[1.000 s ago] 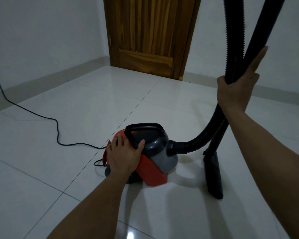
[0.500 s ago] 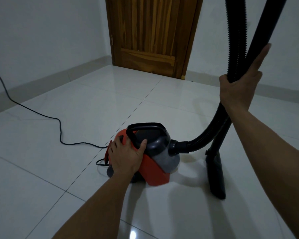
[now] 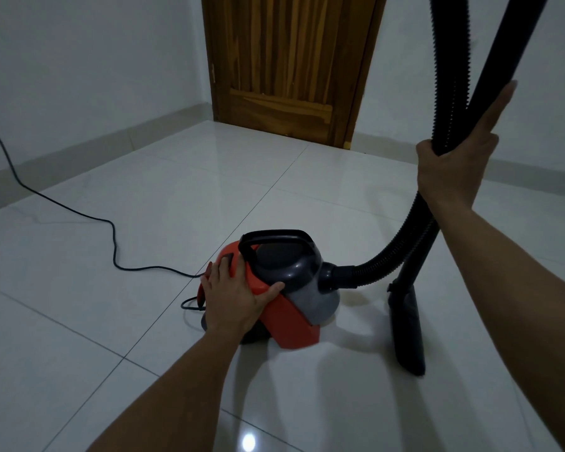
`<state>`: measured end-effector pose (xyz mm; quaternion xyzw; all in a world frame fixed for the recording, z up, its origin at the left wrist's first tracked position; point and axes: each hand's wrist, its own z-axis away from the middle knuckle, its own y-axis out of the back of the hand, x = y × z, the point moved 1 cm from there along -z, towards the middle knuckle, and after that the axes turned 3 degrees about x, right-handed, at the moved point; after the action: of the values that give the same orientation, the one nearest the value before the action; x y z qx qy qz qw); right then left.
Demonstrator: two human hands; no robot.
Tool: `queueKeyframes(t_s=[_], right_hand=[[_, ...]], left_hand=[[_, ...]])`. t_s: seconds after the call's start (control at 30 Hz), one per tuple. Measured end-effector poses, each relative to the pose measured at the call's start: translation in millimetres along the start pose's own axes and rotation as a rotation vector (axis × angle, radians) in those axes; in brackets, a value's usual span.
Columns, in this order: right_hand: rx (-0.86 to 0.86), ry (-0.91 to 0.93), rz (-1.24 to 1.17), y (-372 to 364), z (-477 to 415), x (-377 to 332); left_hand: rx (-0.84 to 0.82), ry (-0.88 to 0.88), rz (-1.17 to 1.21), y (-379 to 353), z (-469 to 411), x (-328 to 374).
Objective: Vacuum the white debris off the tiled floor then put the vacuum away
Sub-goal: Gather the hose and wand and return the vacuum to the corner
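Observation:
A small red and grey canister vacuum (image 3: 294, 288) with a black carry handle (image 3: 274, 236) stands on the white tiled floor (image 3: 144, 223). My left hand (image 3: 235, 298) lies flat on its red rear top, fingers spread, beside the handle. My right hand (image 3: 454, 164) is closed around the ribbed black hose (image 3: 450, 76) and the rigid black wand (image 3: 509, 60) together, index finger stretched up along the wand. The wand's floor nozzle (image 3: 406, 331) rests on the tiles right of the vacuum. I see no white debris on the floor.
A black power cord (image 3: 79, 213) runs from the vacuum's rear across the floor to the left wall. A closed wooden door (image 3: 291, 66) stands straight ahead. Grey skirting (image 3: 95, 141) lines the white walls.
My left hand has slid slightly back along the vacuum's red top, away from the handle. The view has shifted a little; my right hand keeps its hold on hose and wand.

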<state>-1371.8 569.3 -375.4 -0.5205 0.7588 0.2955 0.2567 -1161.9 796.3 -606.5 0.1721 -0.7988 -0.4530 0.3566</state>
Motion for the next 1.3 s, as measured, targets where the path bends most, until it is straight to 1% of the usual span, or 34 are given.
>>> queueKeyframes(t_s=[0.3,0.63,0.73,0.87,1.0,1.2,1.3], right_hand=[[0.009,-0.001,-0.022,2.6,-1.8,3.1],[0.015,-0.005,-0.032,0.0,-5.3,4.6],[0.016,0.001,-0.034,-0.1,-4.9,5.9],[0.011,-0.005,-0.046,2.1,-3.6,6.8],[0.005,-0.014,-0.030,2.3,-2.8,6.1],[0.006,0.004,-0.003,4.2,-3.6,6.1],[0.005,-0.003,0.000,5.1,-4.2,6.2]], left_hand=[[0.015,-0.035,-0.003,-0.1,1.9,-1.0],[-0.030,-0.056,-0.046,1.8,-4.3,-2.0],[-0.022,-0.012,0.002,-0.3,3.9,0.5],[-0.044,-0.019,0.050,1.5,5.8,0.3],[-0.063,-0.019,0.057,3.2,7.3,-0.1],[-0.019,0.010,0.020,6.4,8.0,4.5],[0.011,0.038,0.146,5.6,7.9,13.2]])
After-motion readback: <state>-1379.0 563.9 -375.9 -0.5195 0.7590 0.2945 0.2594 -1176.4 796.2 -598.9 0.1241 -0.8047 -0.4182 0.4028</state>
